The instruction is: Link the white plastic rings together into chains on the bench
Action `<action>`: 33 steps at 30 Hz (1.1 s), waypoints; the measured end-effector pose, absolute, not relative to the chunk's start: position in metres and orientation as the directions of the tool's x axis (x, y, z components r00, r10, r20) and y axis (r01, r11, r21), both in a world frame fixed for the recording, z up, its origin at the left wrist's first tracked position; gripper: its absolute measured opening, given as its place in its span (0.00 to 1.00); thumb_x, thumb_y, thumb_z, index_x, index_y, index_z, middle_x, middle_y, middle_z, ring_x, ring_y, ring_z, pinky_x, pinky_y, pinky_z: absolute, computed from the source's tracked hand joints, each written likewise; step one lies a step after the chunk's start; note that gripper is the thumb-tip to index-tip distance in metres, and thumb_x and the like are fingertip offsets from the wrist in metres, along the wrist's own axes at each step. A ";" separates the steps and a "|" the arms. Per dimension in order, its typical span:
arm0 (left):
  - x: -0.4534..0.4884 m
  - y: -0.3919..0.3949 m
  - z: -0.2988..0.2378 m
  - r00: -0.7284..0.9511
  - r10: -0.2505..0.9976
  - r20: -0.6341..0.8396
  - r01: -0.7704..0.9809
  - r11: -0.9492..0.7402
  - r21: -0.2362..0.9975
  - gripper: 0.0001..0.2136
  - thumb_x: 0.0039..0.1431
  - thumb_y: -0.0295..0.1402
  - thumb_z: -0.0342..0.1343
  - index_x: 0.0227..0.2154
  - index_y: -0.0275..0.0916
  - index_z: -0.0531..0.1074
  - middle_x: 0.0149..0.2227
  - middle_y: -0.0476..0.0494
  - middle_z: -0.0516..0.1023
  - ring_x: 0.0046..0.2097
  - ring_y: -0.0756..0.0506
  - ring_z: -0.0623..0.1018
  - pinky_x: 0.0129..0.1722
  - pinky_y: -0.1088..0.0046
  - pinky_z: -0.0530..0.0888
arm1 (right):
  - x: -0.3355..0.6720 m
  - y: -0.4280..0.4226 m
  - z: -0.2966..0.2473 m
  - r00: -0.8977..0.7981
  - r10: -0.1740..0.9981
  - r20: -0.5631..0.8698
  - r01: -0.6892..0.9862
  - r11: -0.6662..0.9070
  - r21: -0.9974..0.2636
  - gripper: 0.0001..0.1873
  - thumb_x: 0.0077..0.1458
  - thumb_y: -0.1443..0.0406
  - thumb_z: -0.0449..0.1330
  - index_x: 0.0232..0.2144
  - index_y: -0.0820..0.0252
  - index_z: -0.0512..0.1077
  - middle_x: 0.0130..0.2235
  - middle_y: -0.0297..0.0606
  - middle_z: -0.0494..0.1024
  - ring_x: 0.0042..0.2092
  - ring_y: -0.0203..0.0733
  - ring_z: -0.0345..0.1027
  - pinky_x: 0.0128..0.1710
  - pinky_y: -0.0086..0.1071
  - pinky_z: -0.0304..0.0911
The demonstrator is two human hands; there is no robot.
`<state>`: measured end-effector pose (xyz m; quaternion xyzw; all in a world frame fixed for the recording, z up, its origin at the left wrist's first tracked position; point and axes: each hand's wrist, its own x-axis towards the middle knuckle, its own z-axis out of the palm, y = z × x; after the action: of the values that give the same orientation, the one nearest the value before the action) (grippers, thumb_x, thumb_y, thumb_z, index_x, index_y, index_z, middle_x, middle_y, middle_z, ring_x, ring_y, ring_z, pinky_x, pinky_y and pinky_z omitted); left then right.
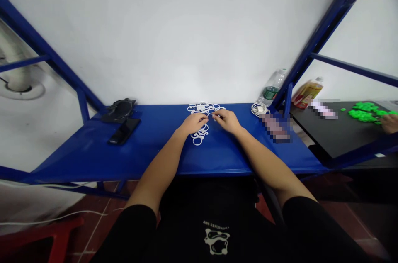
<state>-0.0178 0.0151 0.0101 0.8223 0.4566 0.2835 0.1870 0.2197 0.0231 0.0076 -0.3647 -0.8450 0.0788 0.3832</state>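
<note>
Several white rings lie in a loose pile at the back middle of the blue table. More white rings lie just in front of my left hand. My left hand rests on the pile with its fingers curled, pinching a white ring. My right hand is beside it, fingers pinched on the same small white ring between the two hands.
A black phone and a black pouch lie at the table's left. A white coiled cable and a clear bottle stand at the right. Green pieces and another person's hand are on a black table.
</note>
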 end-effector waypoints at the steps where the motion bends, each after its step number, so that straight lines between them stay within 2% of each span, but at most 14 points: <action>1: -0.017 0.015 0.008 0.446 0.856 0.261 0.649 -0.510 0.565 0.12 0.67 0.37 0.55 0.43 0.41 0.82 0.41 0.44 0.85 0.39 0.45 0.80 0.41 0.70 0.72 | 0.219 0.022 0.007 -0.449 0.681 0.579 0.553 0.721 -0.418 0.11 0.68 0.61 0.60 0.46 0.56 0.81 0.41 0.41 0.85 0.41 0.44 0.77 0.44 0.34 0.68; 4: -0.014 0.013 0.005 0.453 0.869 0.196 0.657 -0.475 0.586 0.13 0.67 0.37 0.54 0.42 0.41 0.82 0.37 0.46 0.85 0.36 0.46 0.79 0.38 0.71 0.71 | 0.220 0.023 0.007 -0.444 0.700 0.559 0.555 0.705 -0.443 0.09 0.67 0.63 0.60 0.44 0.57 0.80 0.39 0.40 0.85 0.39 0.43 0.76 0.42 0.34 0.67; 8: -0.012 0.009 0.005 0.441 0.886 0.142 0.619 -0.415 0.666 0.11 0.63 0.39 0.58 0.40 0.40 0.83 0.33 0.47 0.84 0.33 0.47 0.80 0.34 0.72 0.72 | 0.221 0.024 0.007 -0.440 0.720 0.537 0.574 0.685 -0.449 0.08 0.66 0.64 0.59 0.40 0.58 0.79 0.39 0.40 0.84 0.39 0.43 0.75 0.41 0.34 0.66; 12: -0.012 0.007 0.008 0.408 0.899 0.160 0.618 -0.402 0.676 0.12 0.62 0.42 0.60 0.37 0.40 0.82 0.28 0.48 0.82 0.29 0.47 0.78 0.32 0.72 0.71 | 0.216 0.021 0.006 -0.446 0.749 0.490 0.625 0.653 -0.428 0.08 0.66 0.65 0.58 0.40 0.56 0.78 0.40 0.40 0.83 0.41 0.44 0.75 0.44 0.34 0.67; 15: -0.011 0.006 0.011 0.356 0.904 0.238 0.641 -0.421 0.642 0.12 0.63 0.41 0.61 0.42 0.41 0.83 0.27 0.50 0.81 0.28 0.48 0.77 0.33 0.72 0.71 | 0.210 0.019 0.003 -0.467 0.750 0.468 0.605 0.657 -0.449 0.09 0.67 0.64 0.58 0.42 0.55 0.79 0.41 0.40 0.83 0.42 0.44 0.75 0.45 0.34 0.68; 19: -0.009 0.006 0.009 0.324 0.883 0.341 0.631 -0.470 0.617 0.17 0.62 0.37 0.63 0.54 0.44 0.79 0.34 0.49 0.84 0.34 0.47 0.80 0.40 0.72 0.74 | 0.208 0.019 0.000 -0.450 0.744 0.494 0.518 0.668 -0.534 0.11 0.67 0.62 0.59 0.45 0.55 0.81 0.44 0.40 0.85 0.43 0.43 0.77 0.46 0.34 0.70; 21: -0.009 0.007 0.007 0.330 0.873 0.358 0.619 -0.487 0.617 0.18 0.62 0.37 0.63 0.55 0.44 0.79 0.36 0.49 0.85 0.36 0.47 0.81 0.42 0.72 0.74 | 0.208 0.017 0.001 -0.459 0.741 0.491 0.482 0.672 -0.563 0.13 0.67 0.63 0.58 0.48 0.54 0.81 0.45 0.40 0.85 0.43 0.43 0.78 0.46 0.34 0.70; 25: -0.010 0.011 0.004 0.351 0.853 0.386 0.634 -0.520 0.572 0.13 0.64 0.37 0.61 0.49 0.43 0.82 0.34 0.48 0.83 0.36 0.47 0.79 0.41 0.72 0.73 | 0.211 0.016 0.004 -0.505 0.733 0.456 0.464 0.676 -0.573 0.17 0.69 0.63 0.56 0.55 0.53 0.79 0.45 0.38 0.86 0.43 0.42 0.79 0.47 0.33 0.71; 29: -0.013 0.015 0.005 0.274 0.836 0.476 0.717 -0.507 0.479 0.09 0.63 0.34 0.60 0.41 0.41 0.84 0.32 0.45 0.80 0.40 0.44 0.77 0.45 0.68 0.72 | 0.220 0.028 0.002 -0.339 0.790 0.511 0.566 0.605 -0.559 0.18 0.68 0.64 0.56 0.55 0.56 0.78 0.48 0.41 0.85 0.45 0.44 0.79 0.48 0.35 0.71; 33: -0.016 0.022 0.005 0.257 0.848 0.465 0.759 -0.474 0.446 0.08 0.61 0.31 0.59 0.33 0.41 0.84 0.36 0.42 0.80 0.44 0.41 0.77 0.49 0.64 0.72 | 0.239 0.049 -0.006 -0.208 0.844 0.494 0.697 0.482 -0.531 0.16 0.64 0.68 0.56 0.49 0.59 0.81 0.50 0.44 0.83 0.50 0.48 0.77 0.55 0.39 0.69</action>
<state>-0.0163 0.0216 0.0045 0.7899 0.5085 0.3364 0.0657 0.2394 0.0492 -0.0057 -0.4995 -0.7713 0.0965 0.3826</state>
